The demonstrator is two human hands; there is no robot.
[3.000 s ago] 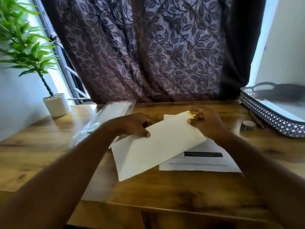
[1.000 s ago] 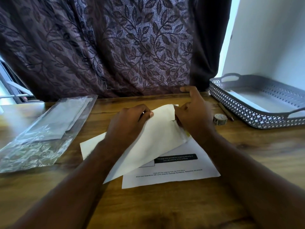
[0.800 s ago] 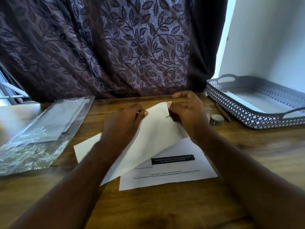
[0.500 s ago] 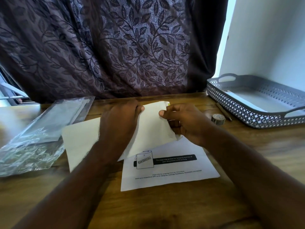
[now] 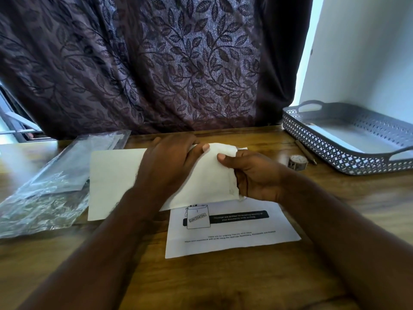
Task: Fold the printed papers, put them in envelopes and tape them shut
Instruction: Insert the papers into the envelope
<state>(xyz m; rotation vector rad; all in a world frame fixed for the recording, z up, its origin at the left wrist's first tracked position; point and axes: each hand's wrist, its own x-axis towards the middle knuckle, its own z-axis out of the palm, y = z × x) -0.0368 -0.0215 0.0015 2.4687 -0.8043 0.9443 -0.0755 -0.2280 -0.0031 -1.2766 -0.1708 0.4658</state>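
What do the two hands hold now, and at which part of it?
Both hold the white envelope. The right hand pinches its right end, thumb on top; the left hand grips its far edge near the middle.

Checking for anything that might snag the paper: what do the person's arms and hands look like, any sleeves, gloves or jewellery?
Both hands are bare: no gloves on the left hand or right hand. The forearms show no sleeve, watch or bracelet within the frame. The visible thumbnails are short and unpainted. A ring cannot be ruled out; the fingers are partly hidden.
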